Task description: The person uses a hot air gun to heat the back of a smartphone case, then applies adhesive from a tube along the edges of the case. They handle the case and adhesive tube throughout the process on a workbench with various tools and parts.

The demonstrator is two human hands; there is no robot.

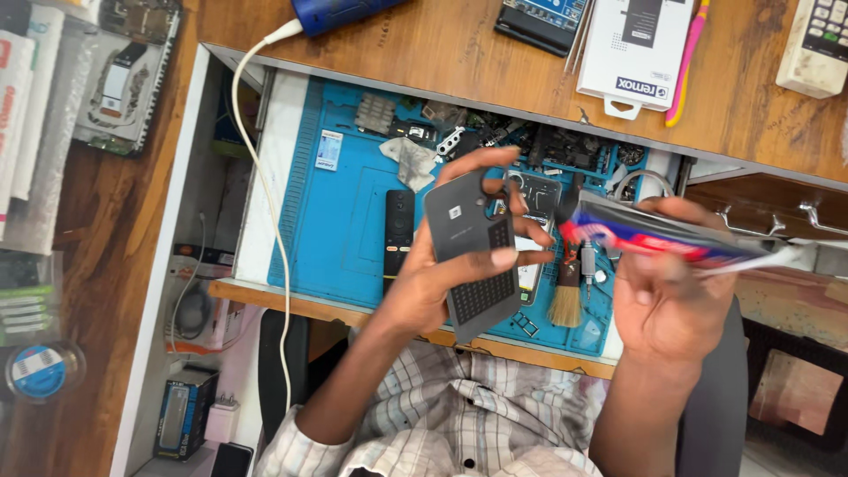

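The left hand (pixel 442 274) holds a grey phone cover (pixel 473 256). Beside it, the right hand (pixel 662 300) grips a glue tube (pixel 671 234).

The left hand (pixel 442 274) grips a flat grey plastic phone back cover (pixel 473 256) with a dotted patch, tilted toward one o'clock. At its three o'clock the right hand (pixel 662 305) holds a blurred red, blue and white squeeze tube (pixel 658 234), over a blue silicone repair mat (pixel 340 230) carrying a black remote (pixel 397 231) and a bristle brush (pixel 565 296)

head cam | looks steeply down | close over blue mat (pixel 340 221)
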